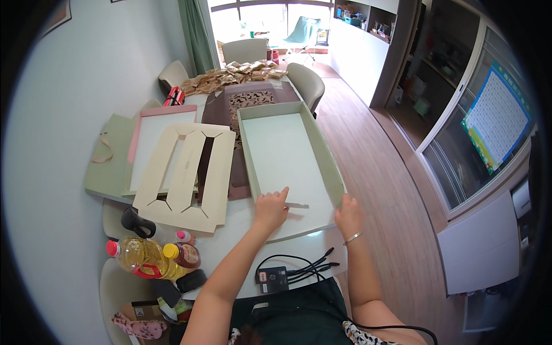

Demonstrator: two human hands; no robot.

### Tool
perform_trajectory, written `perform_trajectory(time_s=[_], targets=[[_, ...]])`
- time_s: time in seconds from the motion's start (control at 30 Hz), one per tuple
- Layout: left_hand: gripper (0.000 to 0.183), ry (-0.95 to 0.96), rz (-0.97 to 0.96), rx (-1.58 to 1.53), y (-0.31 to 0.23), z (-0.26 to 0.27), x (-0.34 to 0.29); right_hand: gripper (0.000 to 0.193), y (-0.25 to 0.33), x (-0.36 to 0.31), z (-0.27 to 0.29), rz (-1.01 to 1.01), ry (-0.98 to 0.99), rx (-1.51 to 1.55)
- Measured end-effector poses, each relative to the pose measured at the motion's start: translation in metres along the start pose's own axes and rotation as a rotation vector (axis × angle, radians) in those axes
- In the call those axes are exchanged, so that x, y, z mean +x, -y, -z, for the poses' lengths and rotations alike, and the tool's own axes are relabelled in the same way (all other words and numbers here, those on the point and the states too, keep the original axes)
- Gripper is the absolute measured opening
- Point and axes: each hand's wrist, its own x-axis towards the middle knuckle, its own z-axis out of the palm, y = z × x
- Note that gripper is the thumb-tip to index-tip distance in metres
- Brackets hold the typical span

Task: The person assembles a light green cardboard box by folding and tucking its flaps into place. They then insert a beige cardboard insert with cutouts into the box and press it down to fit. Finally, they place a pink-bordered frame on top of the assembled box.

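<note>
The shallow green box [324, 158] looks light, stiff-walled, best held by opposite walls. The right hand [349, 215] pinches one; the left hand [271, 210] curls, its hold unclear.

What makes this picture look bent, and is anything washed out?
Head view: fisheye distortion bows the white panel at lower right, and the corners are black; same head view: the far window glares nearly white, while the green box shows clear edges.
</note>
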Motion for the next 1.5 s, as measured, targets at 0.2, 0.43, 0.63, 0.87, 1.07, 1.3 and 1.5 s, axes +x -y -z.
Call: perform_trajectory(time_s=[0.2, 0.43, 0.63, 0.87, 1.07, 1.3, 1.5], targets=[[0.039, 0.146, -0.332, 0.087, -0.019, 0.003, 0.003, 0.029, -0.007, 0.017, 0.012, 0.038, 0.257, 0.309], [0.038, 0.19, -0.194, -0.139, -0.026, 0.005, 0.013, 0.027, 0.02, 0.033, 0.027, 0.278, 0.421, 1.089], [0.029, 0.089, -0.184, -0.263, 0.008, 0.025, 0.022, 0.017, 0.011, 0.069, 0.009, 0.519, 0.187, 0.438], [0.014, 0.203, -0.102, -0.147, 0.035, 0.021, 0.02, 0.01, 0.04, 0.082, 0.009, 0.714, 0.134, 0.504], [0.012, 0.358, -0.119, -0.089, 0.053, 0.026, 0.028, 0.013, 0.056, 0.088, 0.001, 0.776, 0.311, 0.585], [0.014, 0.414, -0.186, -0.174, 0.056, 0.034, 0.023, 0.022, 0.049, 0.093, -0.005, 0.801, 0.592, 0.495], [0.015, 0.333, -0.221, -0.132, 0.051, 0.04, 0.027, 0.021, 0.056, 0.09, -0.002, 0.834, 0.521, 0.288]])
